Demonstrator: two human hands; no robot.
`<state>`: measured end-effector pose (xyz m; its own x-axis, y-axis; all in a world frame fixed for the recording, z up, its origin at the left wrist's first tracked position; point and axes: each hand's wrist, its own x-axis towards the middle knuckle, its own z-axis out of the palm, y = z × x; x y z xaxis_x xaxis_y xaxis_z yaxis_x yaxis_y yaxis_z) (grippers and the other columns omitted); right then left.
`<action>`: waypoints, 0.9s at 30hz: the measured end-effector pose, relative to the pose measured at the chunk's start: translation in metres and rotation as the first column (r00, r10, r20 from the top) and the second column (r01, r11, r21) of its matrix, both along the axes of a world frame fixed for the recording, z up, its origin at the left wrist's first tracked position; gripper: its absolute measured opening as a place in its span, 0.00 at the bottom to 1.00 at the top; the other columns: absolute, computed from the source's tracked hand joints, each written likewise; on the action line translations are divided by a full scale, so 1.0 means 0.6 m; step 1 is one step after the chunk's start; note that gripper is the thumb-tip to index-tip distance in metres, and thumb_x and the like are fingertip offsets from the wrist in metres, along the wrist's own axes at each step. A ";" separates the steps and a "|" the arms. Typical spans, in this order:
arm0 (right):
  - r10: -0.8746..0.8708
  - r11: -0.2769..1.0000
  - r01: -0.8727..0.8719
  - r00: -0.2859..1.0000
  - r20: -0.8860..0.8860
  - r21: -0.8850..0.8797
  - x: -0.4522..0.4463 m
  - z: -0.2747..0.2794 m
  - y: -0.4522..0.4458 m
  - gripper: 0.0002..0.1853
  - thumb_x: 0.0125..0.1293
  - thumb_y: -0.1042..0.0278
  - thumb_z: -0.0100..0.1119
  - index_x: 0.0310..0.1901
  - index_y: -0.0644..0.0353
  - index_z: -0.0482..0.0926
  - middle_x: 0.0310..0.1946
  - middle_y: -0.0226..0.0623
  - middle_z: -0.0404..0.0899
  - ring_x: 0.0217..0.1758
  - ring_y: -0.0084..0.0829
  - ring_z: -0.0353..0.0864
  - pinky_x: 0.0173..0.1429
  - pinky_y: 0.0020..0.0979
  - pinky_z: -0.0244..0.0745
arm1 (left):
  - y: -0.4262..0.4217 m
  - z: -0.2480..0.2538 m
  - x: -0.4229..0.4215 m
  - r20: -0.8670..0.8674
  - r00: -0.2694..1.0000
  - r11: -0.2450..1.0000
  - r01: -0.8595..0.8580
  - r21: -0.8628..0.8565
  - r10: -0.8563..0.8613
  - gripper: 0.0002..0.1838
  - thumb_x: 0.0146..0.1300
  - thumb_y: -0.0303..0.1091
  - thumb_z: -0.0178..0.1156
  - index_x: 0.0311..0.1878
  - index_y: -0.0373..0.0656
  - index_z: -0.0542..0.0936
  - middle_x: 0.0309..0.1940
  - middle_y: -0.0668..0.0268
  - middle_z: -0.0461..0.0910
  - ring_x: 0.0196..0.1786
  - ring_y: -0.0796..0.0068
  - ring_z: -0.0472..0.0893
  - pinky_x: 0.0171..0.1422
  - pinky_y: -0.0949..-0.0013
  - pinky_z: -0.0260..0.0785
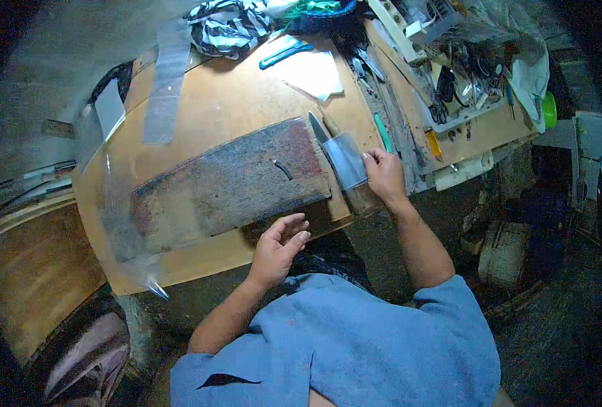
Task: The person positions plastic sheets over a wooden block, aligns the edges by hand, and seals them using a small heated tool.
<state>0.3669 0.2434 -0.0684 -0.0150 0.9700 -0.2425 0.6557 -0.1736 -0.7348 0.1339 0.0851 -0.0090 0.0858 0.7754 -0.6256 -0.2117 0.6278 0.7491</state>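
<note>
My right hand (385,178) pinches the edge of a small clear plastic sheet (346,161). That sheet lies over part of a knife (319,132) and a wooden-handled tool (330,125). Near the front edge of the worn dark board (236,180), my left hand (279,249) is held with fingers curled but apart, nothing between them. A short dark curved piece (282,169) rests on the board, left of the knife.
On the wooden table (219,95) are a blue cutter (285,55), white paper (314,76) and a long clear strip (166,85). A tray of tools (474,112) stands at the right. A striped bag (229,28) lies at the back.
</note>
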 end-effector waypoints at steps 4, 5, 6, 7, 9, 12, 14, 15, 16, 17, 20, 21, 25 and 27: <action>-0.034 0.995 0.035 0.999 0.015 -0.098 -0.016 0.031 0.000 0.15 0.58 0.59 0.65 0.36 0.64 0.83 0.29 0.46 0.83 0.32 0.39 0.83 0.39 0.37 0.75 | -0.002 0.002 -0.003 -0.011 1.000 1.000 0.012 -0.006 -0.012 0.21 0.69 0.32 0.58 0.63 0.40 0.70 0.54 0.62 0.79 0.54 0.71 0.80 0.53 0.69 0.75; -0.033 0.995 0.035 0.999 0.015 -0.097 -0.015 0.027 0.000 0.15 0.58 0.59 0.65 0.36 0.64 0.83 0.29 0.46 0.83 0.32 0.39 0.83 0.39 0.37 0.75 | -0.002 0.005 -0.002 -0.010 1.000 1.000 0.012 -0.006 -0.012 0.21 0.69 0.32 0.58 0.63 0.40 0.70 0.54 0.62 0.79 0.54 0.71 0.80 0.53 0.69 0.75; 0.011 0.996 -0.008 0.999 0.031 -0.085 -0.011 0.019 0.000 0.15 0.57 0.58 0.66 0.35 0.64 0.82 0.29 0.45 0.83 0.32 0.39 0.82 0.39 0.37 0.75 | -0.001 0.008 -0.001 0.005 1.000 1.000 -0.014 -0.023 0.014 0.20 0.68 0.31 0.59 0.62 0.39 0.71 0.53 0.63 0.79 0.51 0.75 0.79 0.51 0.72 0.74; 0.055 0.996 -0.051 0.997 0.048 -0.073 -0.007 0.012 -0.001 0.15 0.57 0.58 0.67 0.34 0.63 0.82 0.28 0.45 0.82 0.32 0.39 0.82 0.38 0.37 0.75 | 0.000 0.010 -0.001 0.020 0.999 0.998 -0.039 -0.041 0.040 0.20 0.67 0.30 0.60 0.61 0.37 0.72 0.52 0.64 0.79 0.49 0.80 0.77 0.50 0.74 0.73; 0.049 0.998 -0.048 0.998 0.033 -0.044 -0.006 0.005 -0.003 0.15 0.57 0.57 0.66 0.32 0.64 0.82 0.27 0.45 0.82 0.31 0.39 0.82 0.38 0.37 0.75 | -0.004 0.007 -0.002 0.035 0.998 0.998 -0.051 -0.039 0.052 0.20 0.67 0.30 0.60 0.61 0.37 0.72 0.52 0.64 0.79 0.48 0.80 0.77 0.49 0.75 0.73; 0.050 0.998 -0.050 0.999 0.010 -0.045 -0.002 0.006 0.000 0.16 0.58 0.56 0.64 0.30 0.65 0.81 0.26 0.47 0.81 0.30 0.40 0.82 0.38 0.38 0.75 | -0.007 0.005 -0.005 0.032 0.998 0.998 -0.053 -0.030 0.054 0.20 0.67 0.30 0.60 0.61 0.37 0.72 0.51 0.64 0.80 0.47 0.81 0.77 0.49 0.75 0.72; 0.057 0.996 -0.057 0.998 0.003 -0.074 0.002 0.009 0.002 0.16 0.59 0.56 0.63 0.30 0.65 0.82 0.26 0.48 0.81 0.31 0.42 0.82 0.38 0.39 0.75 | -0.007 0.005 -0.006 0.015 0.999 0.999 -0.044 -0.022 0.044 0.20 0.67 0.30 0.60 0.61 0.37 0.72 0.51 0.65 0.80 0.46 0.81 0.77 0.49 0.75 0.72; 0.090 0.996 -0.089 0.995 0.048 -0.030 0.003 0.011 0.002 0.15 0.61 0.59 0.62 0.33 0.67 0.82 0.26 0.46 0.82 0.29 0.37 0.82 0.37 0.36 0.74 | -0.007 0.006 -0.006 0.010 0.999 0.999 -0.041 -0.024 0.041 0.20 0.67 0.30 0.60 0.60 0.37 0.72 0.51 0.65 0.80 0.46 0.81 0.77 0.49 0.75 0.72; 0.121 0.992 -0.123 0.988 0.094 0.012 0.003 0.014 0.002 0.14 0.62 0.62 0.61 0.36 0.68 0.83 0.25 0.45 0.82 0.28 0.32 0.81 0.35 0.34 0.74 | -0.007 0.006 -0.005 0.006 0.999 0.999 -0.038 -0.027 0.038 0.20 0.67 0.30 0.61 0.60 0.37 0.72 0.50 0.65 0.80 0.46 0.81 0.77 0.49 0.75 0.72; 0.122 0.992 -0.123 0.988 0.094 0.012 0.001 0.021 0.000 0.14 0.62 0.62 0.61 0.36 0.68 0.83 0.25 0.45 0.82 0.28 0.32 0.81 0.35 0.34 0.74 | -0.007 0.007 -0.005 0.007 0.999 0.999 -0.038 -0.027 0.039 0.20 0.67 0.30 0.61 0.60 0.37 0.72 0.50 0.65 0.80 0.46 0.81 0.77 0.49 0.75 0.72; 0.101 0.993 -0.111 0.981 0.167 0.049 -0.008 0.046 -0.003 0.15 0.62 0.59 0.59 0.36 0.65 0.84 0.32 0.51 0.82 0.37 0.49 0.83 0.41 0.42 0.75 | -0.007 0.007 -0.006 0.007 1.000 0.999 -0.030 -0.029 0.031 0.20 0.67 0.31 0.61 0.60 0.37 0.73 0.51 0.64 0.80 0.46 0.81 0.77 0.49 0.75 0.73; 0.106 0.987 -0.123 0.983 0.151 0.107 -0.008 0.046 -0.005 0.14 0.63 0.60 0.58 0.37 0.64 0.84 0.33 0.51 0.83 0.37 0.49 0.83 0.42 0.42 0.76 | -0.009 0.002 -0.008 -0.006 1.000 1.000 0.002 -0.017 -0.002 0.20 0.68 0.31 0.59 0.61 0.39 0.72 0.52 0.64 0.79 0.49 0.77 0.79 0.50 0.71 0.74; 0.067 0.945 -0.107 0.988 0.137 0.311 -0.006 0.028 -0.010 0.11 0.65 0.65 0.60 0.42 0.64 0.83 0.34 0.46 0.85 0.34 0.36 0.85 0.39 0.34 0.76 | -0.008 0.002 -0.006 -0.031 0.999 0.999 0.039 0.005 -0.039 0.20 0.68 0.32 0.58 0.62 0.41 0.71 0.54 0.65 0.79 0.52 0.73 0.80 0.52 0.69 0.75; 0.061 0.958 -0.075 0.996 0.059 0.275 -0.005 0.031 -0.011 0.10 0.65 0.66 0.61 0.42 0.64 0.83 0.33 0.43 0.85 0.33 0.32 0.84 0.38 0.32 0.76 | -0.008 0.000 -0.004 -0.026 0.999 1.000 0.028 0.014 -0.028 0.20 0.68 0.32 0.58 0.62 0.41 0.71 0.54 0.65 0.79 0.52 0.73 0.80 0.52 0.69 0.75</action>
